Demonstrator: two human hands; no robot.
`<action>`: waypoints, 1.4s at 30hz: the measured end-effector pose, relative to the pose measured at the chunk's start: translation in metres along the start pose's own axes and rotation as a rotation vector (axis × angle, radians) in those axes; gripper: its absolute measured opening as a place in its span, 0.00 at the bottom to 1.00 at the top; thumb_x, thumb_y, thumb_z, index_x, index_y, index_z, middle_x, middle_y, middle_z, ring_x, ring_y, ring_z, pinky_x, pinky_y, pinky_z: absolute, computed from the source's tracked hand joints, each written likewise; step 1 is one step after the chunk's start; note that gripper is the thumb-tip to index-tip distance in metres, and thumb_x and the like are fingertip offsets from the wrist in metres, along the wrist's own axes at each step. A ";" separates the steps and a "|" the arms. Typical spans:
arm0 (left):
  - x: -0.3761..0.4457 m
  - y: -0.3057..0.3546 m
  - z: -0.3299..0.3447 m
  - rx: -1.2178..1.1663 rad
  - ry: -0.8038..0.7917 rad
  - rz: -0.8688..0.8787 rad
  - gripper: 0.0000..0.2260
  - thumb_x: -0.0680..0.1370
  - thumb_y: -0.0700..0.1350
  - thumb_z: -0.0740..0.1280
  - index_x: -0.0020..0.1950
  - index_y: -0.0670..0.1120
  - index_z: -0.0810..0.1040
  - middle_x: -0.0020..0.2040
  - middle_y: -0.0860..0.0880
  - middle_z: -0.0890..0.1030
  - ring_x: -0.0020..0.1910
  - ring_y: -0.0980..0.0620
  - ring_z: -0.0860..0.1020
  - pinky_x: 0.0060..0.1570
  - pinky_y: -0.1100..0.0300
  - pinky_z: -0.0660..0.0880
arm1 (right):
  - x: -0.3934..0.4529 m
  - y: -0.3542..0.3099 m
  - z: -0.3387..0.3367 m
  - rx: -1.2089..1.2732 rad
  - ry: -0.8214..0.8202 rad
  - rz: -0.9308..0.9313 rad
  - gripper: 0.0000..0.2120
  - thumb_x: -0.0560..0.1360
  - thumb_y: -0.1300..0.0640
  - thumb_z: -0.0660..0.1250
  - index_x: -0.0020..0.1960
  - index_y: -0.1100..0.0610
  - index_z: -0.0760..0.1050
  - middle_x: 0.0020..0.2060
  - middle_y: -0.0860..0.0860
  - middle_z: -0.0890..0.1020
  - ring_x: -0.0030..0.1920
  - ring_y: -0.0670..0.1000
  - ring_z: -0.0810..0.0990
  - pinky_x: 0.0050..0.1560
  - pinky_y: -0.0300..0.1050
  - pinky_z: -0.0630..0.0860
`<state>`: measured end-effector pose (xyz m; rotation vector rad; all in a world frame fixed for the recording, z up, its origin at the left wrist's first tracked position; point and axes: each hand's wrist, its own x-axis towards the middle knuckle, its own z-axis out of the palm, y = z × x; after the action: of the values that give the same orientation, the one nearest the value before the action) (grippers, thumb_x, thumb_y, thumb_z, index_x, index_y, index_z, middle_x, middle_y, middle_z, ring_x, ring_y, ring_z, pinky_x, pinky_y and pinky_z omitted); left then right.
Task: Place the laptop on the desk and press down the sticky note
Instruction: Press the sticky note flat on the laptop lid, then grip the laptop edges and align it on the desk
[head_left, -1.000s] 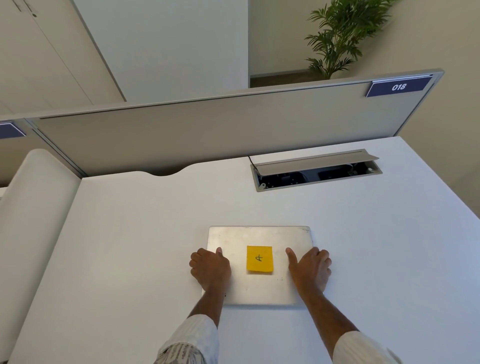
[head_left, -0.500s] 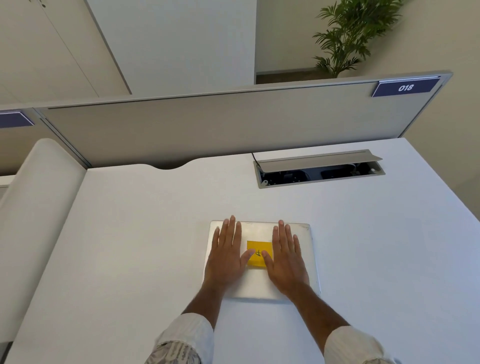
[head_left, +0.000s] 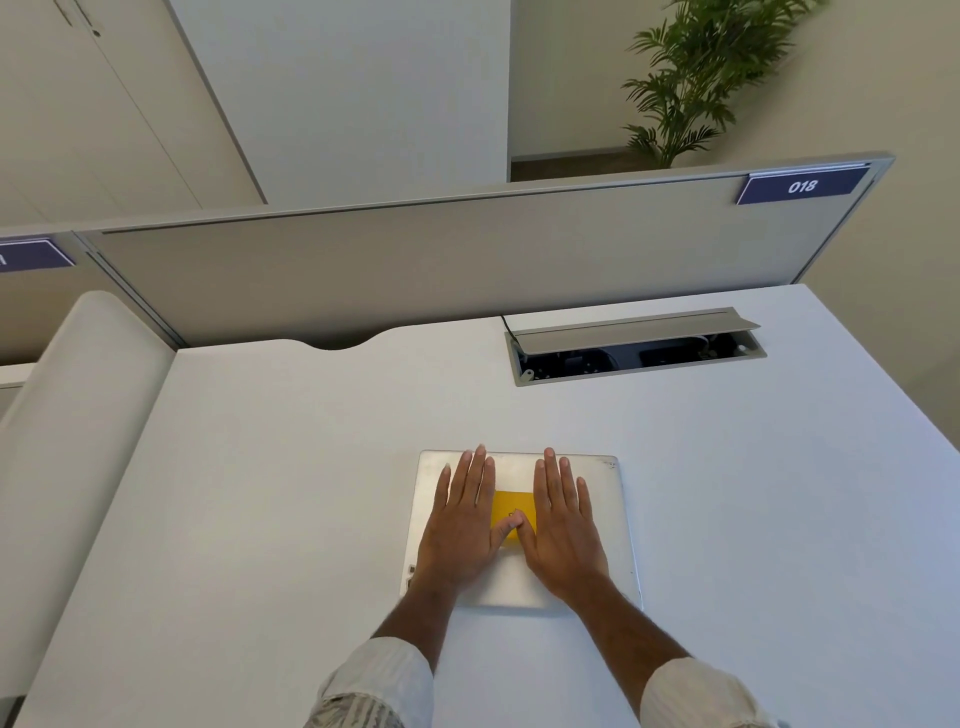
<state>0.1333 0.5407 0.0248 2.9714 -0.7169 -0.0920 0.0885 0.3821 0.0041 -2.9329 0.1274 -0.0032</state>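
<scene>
A closed silver laptop lies flat on the white desk, near its front edge. A yellow sticky note is stuck on the middle of the lid. My left hand lies flat on the lid to the note's left, fingers spread and pointing away from me. My right hand lies flat to the note's right. Both thumbs rest on the note's lower part and meet there, hiding some of it. Neither hand holds anything.
A cable tray with its flap raised is sunk into the desk at the back right. A grey partition with a blue label "018" runs along the back edge. A potted plant stands behind it.
My hands moved from gripping the laptop's left and right sides onto the lid, flat beside the note. In the last half second the thumbs closed in over the note.
</scene>
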 end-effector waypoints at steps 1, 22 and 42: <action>0.000 0.000 0.000 -0.010 -0.004 -0.031 0.38 0.80 0.68 0.47 0.77 0.41 0.64 0.79 0.43 0.62 0.79 0.44 0.62 0.76 0.46 0.58 | 0.000 0.000 -0.001 0.006 -0.009 0.018 0.35 0.81 0.41 0.50 0.80 0.62 0.54 0.81 0.57 0.49 0.80 0.58 0.52 0.76 0.60 0.59; -0.004 -0.022 0.003 0.061 -0.168 -0.570 0.46 0.76 0.72 0.48 0.78 0.36 0.55 0.67 0.43 0.72 0.61 0.47 0.74 0.51 0.56 0.76 | -0.014 0.047 -0.012 0.000 -0.089 0.599 0.39 0.78 0.33 0.53 0.76 0.62 0.56 0.64 0.56 0.70 0.61 0.57 0.72 0.54 0.52 0.74; 0.001 -0.028 0.012 -0.251 -0.147 -0.743 0.36 0.74 0.71 0.60 0.64 0.39 0.70 0.59 0.44 0.71 0.60 0.45 0.72 0.56 0.51 0.75 | -0.003 0.049 -0.022 0.238 -0.126 0.714 0.29 0.76 0.37 0.64 0.61 0.62 0.69 0.58 0.56 0.71 0.60 0.57 0.73 0.51 0.54 0.76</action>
<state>0.1463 0.5641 0.0104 2.8254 0.3954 -0.4091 0.0814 0.3300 0.0159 -2.4848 1.0544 0.2529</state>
